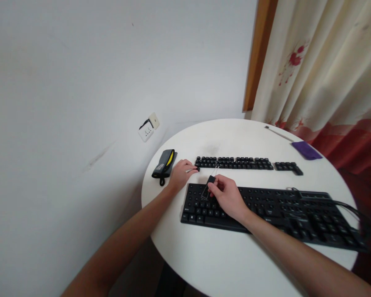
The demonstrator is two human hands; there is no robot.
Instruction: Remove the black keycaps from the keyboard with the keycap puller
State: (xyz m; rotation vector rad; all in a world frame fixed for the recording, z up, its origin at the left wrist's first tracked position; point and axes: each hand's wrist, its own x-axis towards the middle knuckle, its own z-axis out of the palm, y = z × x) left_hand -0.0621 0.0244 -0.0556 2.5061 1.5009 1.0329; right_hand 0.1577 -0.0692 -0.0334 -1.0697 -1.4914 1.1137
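Note:
My left hand rests on the table with thumb and fingers closed at a small black keycap, beside the left end of the rows of removed keycaps. A thin pale strip shows between its fingers; I cannot make out what it is. In my right hand is a keycap puller, with a black grip and wire loops at both ends. It is held above the left part of the black keyboard, whose upper rows there have lost their caps. The right hand hides some keys.
A grey pouch with yellow inside lies left of my left hand. At the far right are a purple cloth and a thin brush. The keyboard's cable loops at the right. The round white table stands by a wall and curtain.

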